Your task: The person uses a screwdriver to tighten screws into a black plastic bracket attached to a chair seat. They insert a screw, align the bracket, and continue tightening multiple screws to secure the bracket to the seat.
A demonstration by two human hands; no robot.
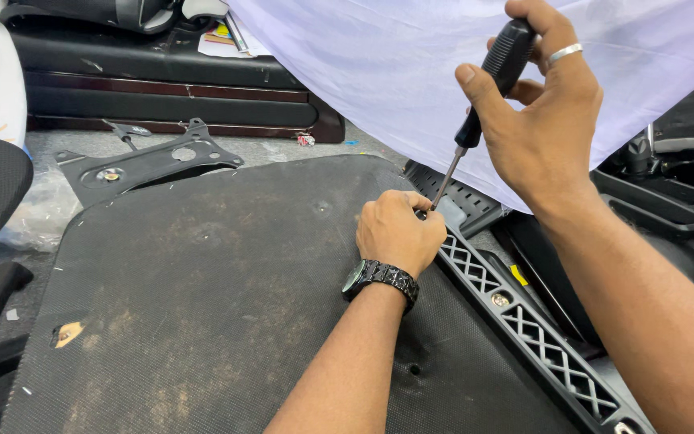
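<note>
1. Screwdriver (487, 88) is up top right of the head view, black handle gripped tight in our right hand (536, 112), shaft angled down-left.
2. Its tip meets our left hand (399, 233), which is curled into a fist at the edge of the dusty black seat panel (202, 305); we can't tell what's pinched inside.
3. Just beside that fist runs a black lattice bracket (540, 337), with white cloth (379, 72) hanging behind.

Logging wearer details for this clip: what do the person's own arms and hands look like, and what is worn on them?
Both forearms are bare, with no sleeves or gloves in view. The left hand has a black wristwatch with a chunky link band at the wrist. The right hand wears a plain silver ring on one finger. No other jewellery or markings show.
</note>
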